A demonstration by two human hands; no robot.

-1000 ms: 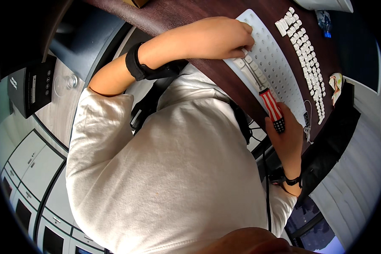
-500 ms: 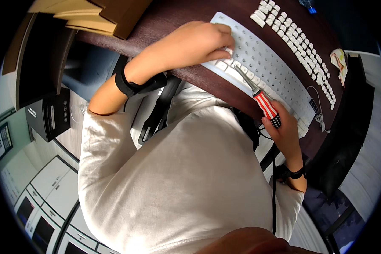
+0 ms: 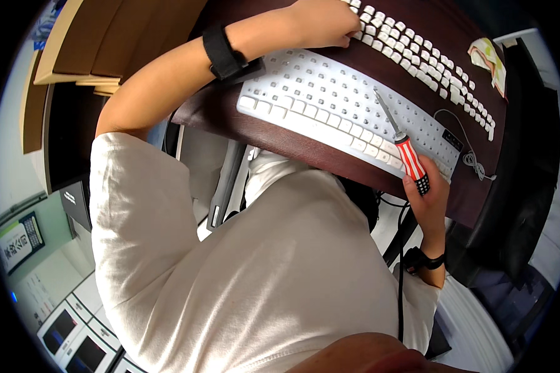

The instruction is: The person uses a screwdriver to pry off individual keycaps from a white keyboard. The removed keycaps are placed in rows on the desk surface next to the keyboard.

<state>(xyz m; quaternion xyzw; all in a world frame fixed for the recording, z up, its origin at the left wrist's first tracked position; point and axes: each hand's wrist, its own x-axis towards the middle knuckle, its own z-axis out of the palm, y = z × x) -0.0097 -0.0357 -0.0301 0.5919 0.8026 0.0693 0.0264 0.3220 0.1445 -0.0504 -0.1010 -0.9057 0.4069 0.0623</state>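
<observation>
- Clearly, the right hand (image 3: pixel 430 191) has its fingers closed round the striped handle of a screwdriver (image 3: pixel 409 156), its shaft slanting over the white keyboard (image 3: pixel 347 102).
- The keyboard lies on the dark table (image 3: pixel 221 115), along the person's side; seated keycaps (image 3: pixel 330 125) line its near edge, and bare posts fill most of the rest.
- The left hand (image 3: pixel 328 23) is at the end of the loose keycaps (image 3: pixel 426 64), beyond the keyboard, fingers curled in; I can't tell whether they pinch one.
- To my mind, a cap is best taken by its sides, the neighbouring rows left in order.
- Setting one calls for squaring it over its post, then pressing straight down.
- I'd keep the screwdriver's tip clear of the bare posts; whether it touches them, I can't tell.
</observation>
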